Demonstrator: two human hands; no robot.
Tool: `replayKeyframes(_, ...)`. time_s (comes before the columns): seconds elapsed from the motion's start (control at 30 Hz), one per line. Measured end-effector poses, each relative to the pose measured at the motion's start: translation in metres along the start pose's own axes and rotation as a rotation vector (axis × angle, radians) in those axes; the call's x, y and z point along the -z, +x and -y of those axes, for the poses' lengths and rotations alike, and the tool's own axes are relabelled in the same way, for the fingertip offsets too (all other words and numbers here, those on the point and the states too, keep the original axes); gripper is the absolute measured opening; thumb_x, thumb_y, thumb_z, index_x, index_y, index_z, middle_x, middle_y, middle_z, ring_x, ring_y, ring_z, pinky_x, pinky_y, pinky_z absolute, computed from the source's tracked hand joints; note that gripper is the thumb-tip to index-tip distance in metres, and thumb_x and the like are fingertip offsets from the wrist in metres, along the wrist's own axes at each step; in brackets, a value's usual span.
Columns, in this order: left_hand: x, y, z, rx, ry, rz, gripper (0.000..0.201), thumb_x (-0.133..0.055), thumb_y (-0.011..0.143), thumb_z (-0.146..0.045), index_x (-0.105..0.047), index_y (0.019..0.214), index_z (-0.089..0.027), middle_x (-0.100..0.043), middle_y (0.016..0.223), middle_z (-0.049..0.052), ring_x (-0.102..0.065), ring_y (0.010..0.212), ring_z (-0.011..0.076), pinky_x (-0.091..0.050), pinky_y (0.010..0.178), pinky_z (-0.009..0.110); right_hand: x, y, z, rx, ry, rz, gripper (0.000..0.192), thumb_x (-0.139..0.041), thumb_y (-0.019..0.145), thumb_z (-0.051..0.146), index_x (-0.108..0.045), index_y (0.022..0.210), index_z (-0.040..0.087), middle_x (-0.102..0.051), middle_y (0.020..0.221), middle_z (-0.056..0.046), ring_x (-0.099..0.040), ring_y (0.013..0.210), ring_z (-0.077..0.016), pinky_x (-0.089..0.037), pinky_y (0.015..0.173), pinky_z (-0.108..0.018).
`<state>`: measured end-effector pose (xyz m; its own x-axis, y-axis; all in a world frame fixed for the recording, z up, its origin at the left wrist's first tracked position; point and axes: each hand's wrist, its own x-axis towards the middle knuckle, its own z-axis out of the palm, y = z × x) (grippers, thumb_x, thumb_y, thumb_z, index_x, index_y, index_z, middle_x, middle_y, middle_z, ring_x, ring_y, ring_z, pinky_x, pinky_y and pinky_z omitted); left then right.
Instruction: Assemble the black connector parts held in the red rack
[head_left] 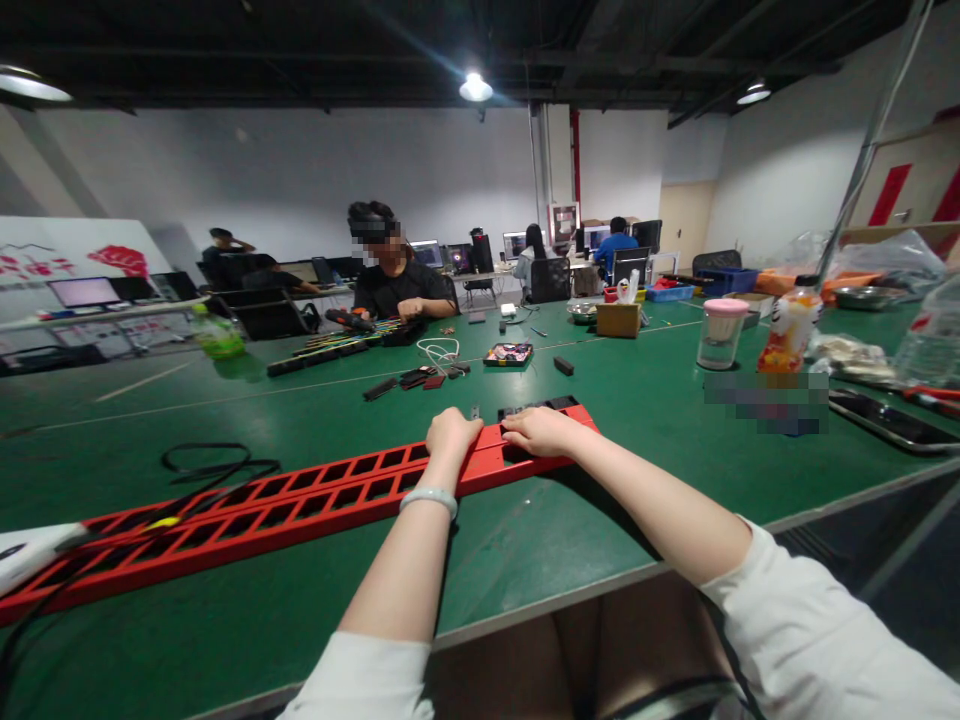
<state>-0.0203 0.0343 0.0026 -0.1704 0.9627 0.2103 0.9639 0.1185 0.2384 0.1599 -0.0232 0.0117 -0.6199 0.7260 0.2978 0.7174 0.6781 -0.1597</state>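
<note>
A long red ladder-like frame (315,505) with rows of rectangular openings lies slantwise across the green table. My left hand (450,432) is closed over its far edge near the right end, with the fingertips mostly hidden and the thumb pointing right. Just to the right, my right hand (546,432) grips the same end, fingers bent down by a dark opening. A black slotted strip (551,404) sits along the frame's far edge, behind my right hand. Close to my left thumb stands a small grey metal piece (475,411).
A white device (34,555) and a black cable (217,465) lie over the frame's left part. Beyond are dark small parts (420,378), a small tray (508,355) and a black block (563,366). At right stand a pink-lidded cup (721,335) and a bottle (789,330). A co-worker (401,275) sits opposite.
</note>
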Motion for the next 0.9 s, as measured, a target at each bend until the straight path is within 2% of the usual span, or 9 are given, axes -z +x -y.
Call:
replayKeyframes(0.1, -0.002, 0.002, 0.001, -0.046, 0.013, -0.025, 0.055, -0.051, 0.068, -0.046, -0.05, 0.116, -0.019, -0.06, 0.106, 0.014, -0.057, 0.094, 0.0286, -0.045, 0.071, 0.033, 0.0, 0.0, 0.0, 0.003, 0.003, 0.0, 0.03, -0.04, 0.085, 0.033, -0.059, 0.1, 0.015, -0.062, 0.102, -0.01, -0.057, 0.093, -0.0183, -0.038, 0.082, -0.026)
replayKeyframes(0.17, -0.002, 0.003, 0.002, -0.116, 0.027, 0.0, 0.052, -0.047, 0.072, -0.042, -0.045, 0.121, -0.026, -0.056, 0.115, 0.01, -0.056, 0.097, 0.0272, -0.044, 0.073, 0.033, 0.0, 0.0, 0.0, 0.006, 0.003, -0.002, 0.031, -0.04, 0.085, 0.033, -0.059, 0.101, 0.015, -0.062, 0.102, -0.01, -0.057, 0.093, -0.0182, -0.038, 0.082, -0.027)
replayKeyframes(0.23, -0.002, 0.003, 0.001, -0.175, 0.043, 0.064, 0.043, -0.044, 0.075, -0.038, -0.049, 0.118, -0.033, -0.054, 0.117, 0.006, -0.055, 0.098, 0.0264, -0.044, 0.075, 0.034, 0.0, 0.0, 0.0, 0.006, -0.002, -0.001, 0.031, -0.039, 0.085, 0.033, -0.059, 0.101, 0.015, -0.061, 0.103, -0.01, -0.057, 0.094, -0.0181, -0.038, 0.082, -0.026)
replayKeyframes(0.3, -0.001, 0.002, 0.001, -0.195, 0.048, 0.1, 0.038, -0.043, 0.076, -0.036, -0.053, 0.113, -0.035, -0.056, 0.115, 0.004, -0.055, 0.098, 0.0261, -0.043, 0.075, 0.034, -0.001, 0.0, -0.001, 0.009, -0.01, 0.003, 0.032, -0.038, 0.086, 0.033, -0.058, 0.101, 0.015, -0.061, 0.103, -0.01, -0.057, 0.094, -0.0181, -0.038, 0.082, -0.026)
replayKeyframes(0.47, -0.001, 0.0, 0.0, -0.2, 0.01, 0.05, 0.032, -0.044, 0.076, -0.04, -0.06, 0.101, -0.03, -0.062, 0.104, 0.003, -0.057, 0.093, 0.0231, -0.044, 0.072, 0.03, -0.003, 0.0, -0.002, 0.027, -0.017, -0.004, 0.033, -0.037, 0.086, 0.034, -0.059, 0.101, 0.014, -0.061, 0.104, -0.011, -0.056, 0.095, -0.0187, -0.038, 0.082, -0.027)
replayKeyframes(0.67, -0.001, -0.001, -0.001, -0.222, 0.027, 0.068, 0.028, -0.043, 0.076, -0.037, -0.067, 0.084, -0.026, -0.066, 0.091, 0.006, -0.059, 0.084, 0.0248, -0.045, 0.068, 0.031, -0.003, 0.001, -0.005, 0.023, 0.0, 0.001, 0.033, -0.038, 0.086, 0.033, -0.058, 0.104, 0.015, -0.06, 0.107, -0.01, -0.056, 0.097, -0.0184, -0.038, 0.084, -0.027)
replayKeyframes(0.77, 0.0, -0.004, -0.004, -0.248, 0.025, 0.008, 0.027, -0.044, 0.075, -0.032, -0.068, 0.084, -0.023, -0.065, 0.09, 0.008, -0.058, 0.086, 0.0238, -0.045, 0.074, 0.03, -0.002, 0.0, -0.005, 0.03, -0.024, 0.01, 0.033, -0.036, 0.086, 0.031, -0.058, 0.105, 0.016, -0.06, 0.108, -0.01, -0.056, 0.097, -0.0185, -0.039, 0.084, -0.027)
replayKeyframes(0.9, 0.003, -0.015, -0.011, -0.39, -0.027, -0.209, 0.028, -0.044, 0.076, -0.022, -0.066, 0.093, -0.019, -0.06, 0.094, 0.008, -0.057, 0.085, 0.0191, -0.042, 0.081, 0.027, 0.004, -0.002, -0.003, 0.016, -0.114, -0.036, 0.032, -0.039, 0.084, 0.027, -0.052, 0.111, 0.016, -0.058, 0.11, -0.011, -0.056, 0.096, -0.0204, -0.041, 0.082, -0.03)
